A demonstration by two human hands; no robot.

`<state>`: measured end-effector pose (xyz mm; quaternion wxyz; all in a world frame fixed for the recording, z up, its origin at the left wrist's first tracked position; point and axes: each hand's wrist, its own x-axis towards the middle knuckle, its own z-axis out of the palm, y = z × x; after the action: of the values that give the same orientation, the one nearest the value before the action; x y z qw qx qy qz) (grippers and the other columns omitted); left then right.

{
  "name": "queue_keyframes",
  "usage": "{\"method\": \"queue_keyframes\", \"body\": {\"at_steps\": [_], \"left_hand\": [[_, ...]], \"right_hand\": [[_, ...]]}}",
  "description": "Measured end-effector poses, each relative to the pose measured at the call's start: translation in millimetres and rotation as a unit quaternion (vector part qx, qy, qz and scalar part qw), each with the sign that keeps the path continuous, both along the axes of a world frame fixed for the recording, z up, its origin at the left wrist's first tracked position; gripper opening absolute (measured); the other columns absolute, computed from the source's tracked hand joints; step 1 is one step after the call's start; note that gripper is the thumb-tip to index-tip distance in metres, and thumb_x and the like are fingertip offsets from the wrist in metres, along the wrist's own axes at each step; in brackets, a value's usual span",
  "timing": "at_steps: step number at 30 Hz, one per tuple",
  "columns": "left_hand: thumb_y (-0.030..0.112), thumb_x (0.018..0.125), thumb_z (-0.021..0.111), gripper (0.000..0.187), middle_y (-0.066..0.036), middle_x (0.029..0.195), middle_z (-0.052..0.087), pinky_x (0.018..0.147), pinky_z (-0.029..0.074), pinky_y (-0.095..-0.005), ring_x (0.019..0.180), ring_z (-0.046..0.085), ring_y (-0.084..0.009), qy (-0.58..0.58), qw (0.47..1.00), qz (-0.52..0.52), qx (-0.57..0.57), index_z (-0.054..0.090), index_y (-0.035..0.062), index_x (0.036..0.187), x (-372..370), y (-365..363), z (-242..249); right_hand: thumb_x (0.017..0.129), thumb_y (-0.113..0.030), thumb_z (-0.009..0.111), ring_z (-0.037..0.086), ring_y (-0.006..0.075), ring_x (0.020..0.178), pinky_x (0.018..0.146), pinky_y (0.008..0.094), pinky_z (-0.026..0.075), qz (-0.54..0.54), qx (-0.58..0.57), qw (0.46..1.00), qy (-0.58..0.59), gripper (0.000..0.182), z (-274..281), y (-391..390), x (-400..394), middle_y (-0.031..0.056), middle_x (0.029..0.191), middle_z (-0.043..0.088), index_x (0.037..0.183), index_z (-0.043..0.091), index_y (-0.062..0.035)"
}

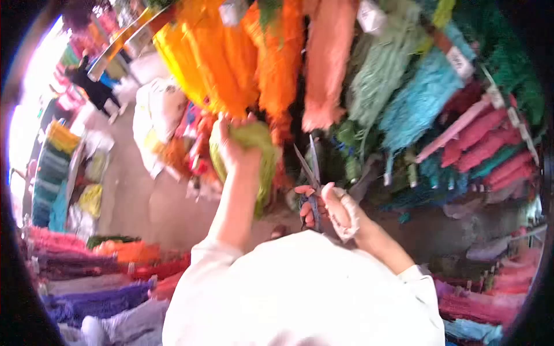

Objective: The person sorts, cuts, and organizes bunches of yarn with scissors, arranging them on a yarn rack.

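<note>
Brown floor [141,202] spreads across the left half of the frame, ringed by coloured hanks. Along the top hang orange hanks [222,63], a salmon hank [328,63], a pale green hank [384,69] and a light blue hank [418,109], with pink hanks [487,135] at the right. Purple hanks [98,303] lie at the lower left, and a person in dark clothing [95,83] stands at the upper left, near pale sacks [156,109].

Just left of the frame's centre, the left hand [232,147] grasps a yellow-green bundle [265,164], its fingers curled at the upper part, close under the lower ends of the orange hanks. The bundle's long axis runs nearly up and down the frame, its narrower end towards the bottom; part of it is hidden behind the hand and forearm.

Right of centre, the right hand [340,213] holds scissors [314,173], its fingers closed about the dark handles. The scissors point to the top of the frame, leaning slightly left, with the blades parted in a narrow V and the tips below the salmon hank. Whether the tips touch anything is unclear. Both forearms reach up from a white garment [300,288] at the bottom centre.
</note>
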<state>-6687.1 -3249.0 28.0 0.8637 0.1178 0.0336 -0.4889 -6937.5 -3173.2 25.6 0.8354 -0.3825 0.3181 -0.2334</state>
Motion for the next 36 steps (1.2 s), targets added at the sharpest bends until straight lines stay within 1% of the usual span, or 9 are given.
{"method": "queue_keyframes", "body": {"at_steps": [3, 10, 16, 20, 24, 29, 30, 33, 36], "left_hand": [[0.021, 0.095, 0.061, 0.028, -0.004, 0.068, 0.051, 0.082, 0.051, -0.0361, 0.071, 0.052, -0.022, 0.001, 0.999, 0.009, -0.047, 0.049, 0.0073, 0.073, 15, -10, 1], [0.019, 0.099, 0.054, 0.016, -0.004, 0.074, 0.049, 0.097, 0.048, -0.04, 0.075, 0.052, -0.0205, -0.051, 0.995, 0.016, -0.081, 0.051, 0.0071, 0.088, -7, 0, 2], [0.026, 0.101, 0.05, 0.018, -0.002, 0.07, 0.045, 0.115, 0.034, -0.0451, 0.07, 0.048, -0.017, -0.188, 0.974, -0.011, -0.127, 0.053, 0.0097, 0.095, -38, 49, 17], [0.036, 0.102, 0.045, 0.03, 0.002, 0.052, 0.037, 0.117, 0.03, -0.0444, 0.051, 0.04, -0.0131, -0.23, 0.957, -0.108, -0.136, 0.051, 0.0098, 0.088, -28, 56, 11], [0.036, 0.102, 0.045, 0.032, 0.002, 0.045, 0.033, 0.113, 0.036, -0.0444, 0.042, 0.035, -0.0136, -0.236, 0.943, -0.192, -0.133, 0.049, 0.0102, 0.084, -27, 53, 0], [0.04, 0.103, 0.045, 0.034, 0.002, 0.05, 0.038, 0.106, 0.04, -0.0461, 0.046, 0.038, -0.0126, -0.241, 0.944, -0.184, -0.131, 0.049, 0.0106, 0.086, -22, 43, 21], [0.041, 0.101, 0.045, 0.036, 0.001, 0.048, 0.035, 0.089, 0.05, -0.0393, 0.048, 0.039, -0.0153, -0.212, 0.958, -0.172, -0.094, 0.049, 0.0105, 0.082, -25, 43, 24], [0.042, 0.101, 0.047, 0.038, 0.0, 0.049, 0.038, 0.052, 0.037, -0.0279, 0.047, 0.04, -0.0153, -0.309, 0.919, -0.22, -0.103, 0.046, 0.0108, 0.079, -32, 45, -1], [0.045, 0.101, 0.047, 0.039, 0.002, 0.05, 0.036, 0.052, 0.04, -0.024, 0.046, 0.039, -0.0119, -0.316, 0.911, -0.242, -0.111, 0.047, 0.0115, 0.082, -43, 43, 0]], "right_hand": [[0.087, -0.079, 0.037, 0.065, 0.0192, 0.089, 0.084, 0.0355, 0.054, 0.11, 0.013, 0.993, 0.042, 0.089, 7, -1, 22, 0.0122, 0.097, 0.067, 0.133, 0.054, -0.0037], [0.083, -0.081, 0.039, 0.068, 0.0224, 0.095, 0.089, 0.0399, 0.054, 0.17, 0.085, 0.982, -0.009, 0.09, -8, -19, 57, 0.0122, 0.108, 0.069, 0.132, 0.053, -0.006], [0.094, -0.065, 0.051, 0.054, 0.015, 0.063, 0.059, 0.0303, 0.045, -0.036, -0.313, 0.947, 0.059, 0.06, -16, -27, 62, 0.0043, 0.067, 0.055, 0.086, 0.053, -0.0055], [0.088, -0.069, 0.055, 0.05, 0.01, 0.059, 0.055, 0.0267, 0.043, -0.003, -0.44, 0.883, 0.166, 0.068, -20, -28, 46, 0.0031, 0.066, 0.056, 0.089, 0.054, -0.001], [0.086, -0.069, 0.058, 0.052, 0.0095, 0.059, 0.056, 0.0259, 0.043, -0.012, -0.51, 0.842, 0.179, 0.067, -33, -39, 37, 0.0031, 0.065, 0.057, 0.088, 0.056, -0.0018], [0.087, -0.066, 0.061, 0.053, 0.0095, 0.061, 0.058, 0.0265, 0.044, 0.028, -0.305, 0.946, 0.105, 0.064, -1, -22, 30, 0.0007, 0.067, 0.058, 0.1, 0.064, -0.0038], [0.089, -0.066, 0.058, 0.052, 0.0094, 0.062, 0.059, 0.0259, 0.043, 0.061, -0.309, 0.941, 0.124, 0.065, -2, -22, 26, 0.0, 0.068, 0.058, 0.105, 0.065, -0.003], [0.091, -0.054, 0.064, 0.057, 0.0121, 0.063, 0.058, 0.0271, 0.045, -0.005, -0.337, 0.939, 0.065, 0.052, -29, -31, 21, 0.0023, 0.068, 0.06, 0.092, 0.062, -0.0021], [0.092, -0.055, 0.062, 0.057, 0.012, 0.064, 0.059, 0.0275, 0.046, 0.004, -0.345, 0.935, 0.078, 0.053, -23, -36, 18, 0.0033, 0.07, 0.061, 0.092, 0.061, -0.0017]]}}
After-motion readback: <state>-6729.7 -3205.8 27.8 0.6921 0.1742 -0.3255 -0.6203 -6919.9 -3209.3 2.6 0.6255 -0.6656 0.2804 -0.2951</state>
